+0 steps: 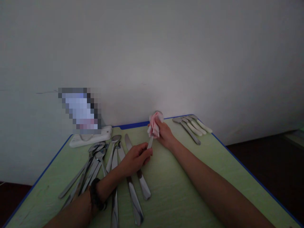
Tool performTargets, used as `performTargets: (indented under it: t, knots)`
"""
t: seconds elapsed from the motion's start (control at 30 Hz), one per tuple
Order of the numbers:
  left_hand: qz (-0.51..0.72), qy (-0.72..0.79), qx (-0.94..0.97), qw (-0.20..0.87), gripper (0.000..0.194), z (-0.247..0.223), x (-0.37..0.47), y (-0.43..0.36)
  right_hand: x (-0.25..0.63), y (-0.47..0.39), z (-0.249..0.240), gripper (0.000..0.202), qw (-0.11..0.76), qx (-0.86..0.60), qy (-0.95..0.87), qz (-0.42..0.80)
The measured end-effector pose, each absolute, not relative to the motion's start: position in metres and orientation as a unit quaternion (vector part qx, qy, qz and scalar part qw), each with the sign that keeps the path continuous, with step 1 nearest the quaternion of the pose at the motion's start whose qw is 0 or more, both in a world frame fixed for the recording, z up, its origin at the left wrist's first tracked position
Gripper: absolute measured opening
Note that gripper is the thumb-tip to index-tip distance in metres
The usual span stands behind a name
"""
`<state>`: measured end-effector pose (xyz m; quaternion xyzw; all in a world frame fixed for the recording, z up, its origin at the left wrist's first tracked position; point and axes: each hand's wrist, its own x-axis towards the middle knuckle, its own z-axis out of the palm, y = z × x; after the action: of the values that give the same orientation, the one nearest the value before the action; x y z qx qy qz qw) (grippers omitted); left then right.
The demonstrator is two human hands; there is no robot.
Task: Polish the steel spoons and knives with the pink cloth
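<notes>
My left hand [136, 159] is closed on the handle of a metal spoon [150, 143], held tilted above the table's middle. A crumpled pink and white cloth [155, 124] wraps the upper part of the spoon; only the rounded tip of the bowl shows above it. My right hand [165, 133] is closed around this cloth, pressing it against the spoon. Below my left hand lie table knives [135, 201], partly covered by that hand and forearm.
Loose spoons and other cutlery [92, 164] lie heaped at the left. Several pieces, some white-handled [194, 128], lie side by side at the back right. A blurred-out screen [80, 109] leans by a white power strip-like object [91, 137]. A wall [152, 57] borders the green table [175, 190].
</notes>
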<state>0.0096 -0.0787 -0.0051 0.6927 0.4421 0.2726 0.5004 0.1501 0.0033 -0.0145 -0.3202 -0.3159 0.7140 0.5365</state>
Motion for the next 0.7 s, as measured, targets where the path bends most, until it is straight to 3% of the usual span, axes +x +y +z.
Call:
performTargets:
  t: [0.17, 0.47, 0.7]
  knots:
    - [0.267, 0.468, 0.693, 0.48, 0.033, -0.004, 0.011, -0.078, 0.147, -0.003, -0.017, 0.038, 0.499, -0.34, -0.398, 0.691]
    - [0.244, 0.475, 0.694, 0.483, 0.051, -0.005, 0.01, -0.08, 0.152, 0.01, -0.013, 0.035, 0.554, -0.279, -0.236, 0.748]
    - [0.319, 0.432, 0.652, 0.535, 0.042, -0.008, 0.008, -0.076, 0.154, 0.0, -0.011, 0.037, 0.489, -0.266, -0.329, 0.763]
